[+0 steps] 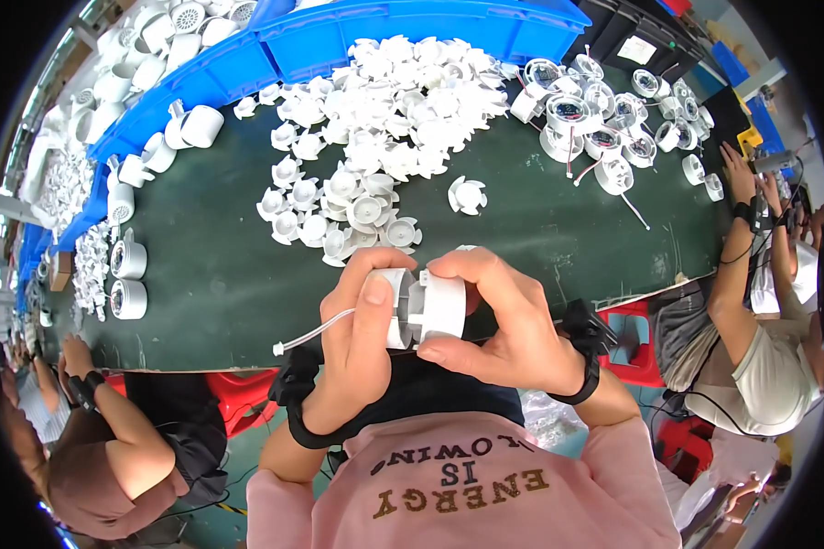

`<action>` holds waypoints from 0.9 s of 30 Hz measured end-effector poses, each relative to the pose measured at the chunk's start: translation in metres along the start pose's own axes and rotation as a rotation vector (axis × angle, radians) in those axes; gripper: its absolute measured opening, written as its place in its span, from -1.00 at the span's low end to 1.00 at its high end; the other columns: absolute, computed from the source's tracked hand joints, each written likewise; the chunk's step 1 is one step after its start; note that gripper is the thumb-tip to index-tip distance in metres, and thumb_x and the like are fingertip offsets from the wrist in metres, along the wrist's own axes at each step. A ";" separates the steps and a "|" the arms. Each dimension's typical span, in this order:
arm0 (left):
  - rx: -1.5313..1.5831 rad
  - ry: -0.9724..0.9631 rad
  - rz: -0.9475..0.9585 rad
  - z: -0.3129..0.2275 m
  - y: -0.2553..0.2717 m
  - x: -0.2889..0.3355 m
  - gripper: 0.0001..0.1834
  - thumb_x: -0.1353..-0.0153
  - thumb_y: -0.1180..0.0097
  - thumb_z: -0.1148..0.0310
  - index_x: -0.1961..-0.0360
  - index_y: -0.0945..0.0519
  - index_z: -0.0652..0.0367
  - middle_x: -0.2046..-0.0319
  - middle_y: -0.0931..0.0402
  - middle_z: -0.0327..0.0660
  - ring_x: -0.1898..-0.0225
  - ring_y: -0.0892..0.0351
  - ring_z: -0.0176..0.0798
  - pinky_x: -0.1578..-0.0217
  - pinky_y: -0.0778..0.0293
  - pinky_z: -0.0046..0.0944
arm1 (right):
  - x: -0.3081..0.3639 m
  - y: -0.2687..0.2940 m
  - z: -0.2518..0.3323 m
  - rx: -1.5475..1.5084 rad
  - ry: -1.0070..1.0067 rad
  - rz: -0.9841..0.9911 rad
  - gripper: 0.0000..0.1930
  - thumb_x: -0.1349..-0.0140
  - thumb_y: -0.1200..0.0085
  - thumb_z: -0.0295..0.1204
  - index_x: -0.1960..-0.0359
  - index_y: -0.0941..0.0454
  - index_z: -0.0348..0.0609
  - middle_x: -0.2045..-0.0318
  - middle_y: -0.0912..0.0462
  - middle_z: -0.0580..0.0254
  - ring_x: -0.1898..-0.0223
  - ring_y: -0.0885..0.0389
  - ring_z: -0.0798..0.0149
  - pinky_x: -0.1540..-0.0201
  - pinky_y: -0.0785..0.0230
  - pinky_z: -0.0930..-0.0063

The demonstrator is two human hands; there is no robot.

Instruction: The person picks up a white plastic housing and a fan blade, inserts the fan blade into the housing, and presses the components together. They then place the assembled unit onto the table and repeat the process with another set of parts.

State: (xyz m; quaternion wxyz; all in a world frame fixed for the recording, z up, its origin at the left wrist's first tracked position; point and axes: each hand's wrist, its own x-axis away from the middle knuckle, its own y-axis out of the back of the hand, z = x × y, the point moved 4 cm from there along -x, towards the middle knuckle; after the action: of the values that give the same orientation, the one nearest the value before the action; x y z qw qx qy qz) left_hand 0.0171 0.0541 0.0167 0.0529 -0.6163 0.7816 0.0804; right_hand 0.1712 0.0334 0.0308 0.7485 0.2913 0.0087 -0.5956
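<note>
Close to the table's near edge, my left hand (359, 334) is closed round a white round fan part (400, 306). A thin white cable (317, 330) with a small plug trails from it to the left. My right hand (513, 320) grips a white cylindrical housing (444, 306) between thumb and fingers. The two pieces face each other, with a narrow gap and some white fins showing between them. Their inner sides are mostly hidden. Beyond my hands lies one loose white fan wheel (467, 195), apart from a large heap of fan wheels (403, 110).
Blue bins (412, 32) line the dark green table's (220, 247) far side. Wired round housings (604, 123) cluster at right; white housings (129, 259) stand along the left. Co-workers' arms (737, 238) reach the table at both sides. Red stools (634, 343) stand below.
</note>
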 end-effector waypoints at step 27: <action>-0.060 -0.077 0.053 -0.008 -0.018 0.016 -0.47 -0.30 0.29 0.03 0.12 -0.43 0.36 0.36 -0.54 -0.01 0.41 -0.57 -0.19 0.43 -0.43 -0.28 | 0.012 -0.029 -0.001 -0.255 0.301 -0.126 -0.32 -0.29 0.08 -0.13 -0.25 -0.03 -0.41 -0.19 -0.15 -0.36 -0.20 -0.22 -0.16 -0.20 -0.09 0.04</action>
State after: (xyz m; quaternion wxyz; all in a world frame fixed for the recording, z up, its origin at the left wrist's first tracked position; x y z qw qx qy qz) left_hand 0.0312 0.0335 0.0204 0.0622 -0.5933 0.7921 0.1289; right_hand 0.1488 0.0193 0.0129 0.7310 0.2789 0.2137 -0.5850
